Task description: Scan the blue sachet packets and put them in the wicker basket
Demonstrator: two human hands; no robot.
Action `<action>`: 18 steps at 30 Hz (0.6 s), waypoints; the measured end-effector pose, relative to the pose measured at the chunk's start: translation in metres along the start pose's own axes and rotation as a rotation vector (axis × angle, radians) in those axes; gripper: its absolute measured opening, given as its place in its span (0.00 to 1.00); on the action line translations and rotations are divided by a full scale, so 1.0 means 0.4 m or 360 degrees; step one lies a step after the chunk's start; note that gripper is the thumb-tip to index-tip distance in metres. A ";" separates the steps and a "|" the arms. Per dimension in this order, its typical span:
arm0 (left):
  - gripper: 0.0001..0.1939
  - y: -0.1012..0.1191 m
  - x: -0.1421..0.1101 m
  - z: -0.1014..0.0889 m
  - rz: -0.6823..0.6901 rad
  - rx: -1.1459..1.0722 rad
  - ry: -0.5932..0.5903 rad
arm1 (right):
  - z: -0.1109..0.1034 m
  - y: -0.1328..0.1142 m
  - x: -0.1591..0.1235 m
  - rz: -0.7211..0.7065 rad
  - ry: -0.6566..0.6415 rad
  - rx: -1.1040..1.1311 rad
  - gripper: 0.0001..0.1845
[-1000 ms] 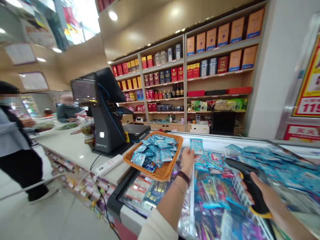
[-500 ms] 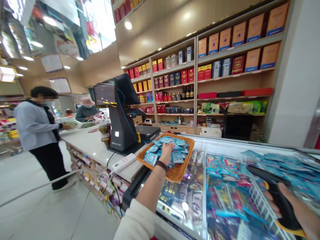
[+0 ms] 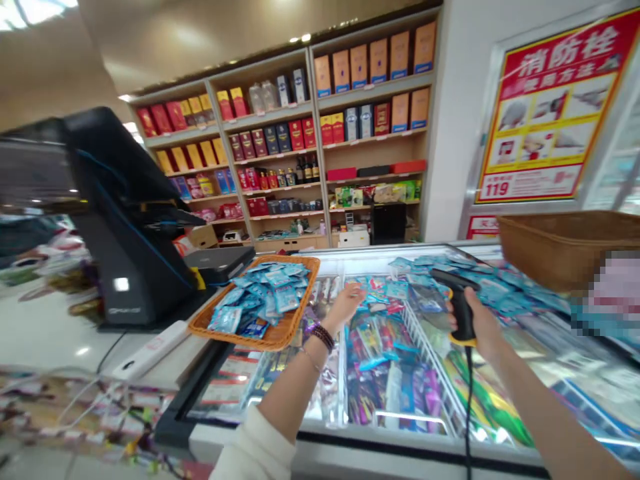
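My left hand (image 3: 347, 305) reaches out over the glass lid of a chest freezer (image 3: 380, 427), fingers loosely stretched and nothing visible in them. It hovers just short of a heap of loose blue packets (image 3: 480, 283) lying on the lid. Left of the hand, a flat wicker basket (image 3: 273, 337) holds several of the same blue packets (image 3: 263, 293). My right hand (image 3: 483, 327) is wrapped round the grip of a black barcode scanner (image 3: 457, 293) with yellow trim. The scanner is held upright over the lid, and its cable hangs down.
A black checkout terminal (image 3: 125, 233) stands on the white counter (image 3: 45, 333) to the left, beside a white power strip (image 3: 145, 353). A deeper wicker basket (image 3: 565, 247) sits at the right. Shelves of boxes and bottles (image 3: 300, 140) line the back wall, beside a red poster (image 3: 550, 113).
My left hand held a blue packet, laid it in the flat basket, and has now swung right toward the loose packets. The scanner has come up and inward. My view has turned right.
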State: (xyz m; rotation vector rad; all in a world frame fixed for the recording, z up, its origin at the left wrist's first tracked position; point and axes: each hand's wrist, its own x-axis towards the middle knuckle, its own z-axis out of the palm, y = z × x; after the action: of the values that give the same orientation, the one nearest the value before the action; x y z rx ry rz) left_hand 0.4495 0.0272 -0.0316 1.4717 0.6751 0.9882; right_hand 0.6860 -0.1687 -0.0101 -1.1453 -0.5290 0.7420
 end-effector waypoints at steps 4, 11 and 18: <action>0.13 -0.027 0.043 0.157 0.0111 0.0309 0.0032 | -0.025 0.018 0.027 -0.0033 0.0068 0.0058 0.31; 0.16 -0.044 0.112 0.305 0.0097 0.0742 0.0221 | -0.033 0.076 0.063 -0.0019 -0.0027 0.0012 0.31; 0.25 -0.061 0.153 0.295 0.0033 0.0986 0.0268 | 0.014 0.092 0.057 0.0001 -0.0025 -0.0214 0.33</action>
State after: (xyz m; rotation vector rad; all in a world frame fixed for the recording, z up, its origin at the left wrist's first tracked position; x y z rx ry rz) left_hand 0.5844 0.0256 -0.0390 1.9424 1.1622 0.9706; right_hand 0.6877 -0.1396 -0.0429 -1.2653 -0.5987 0.7248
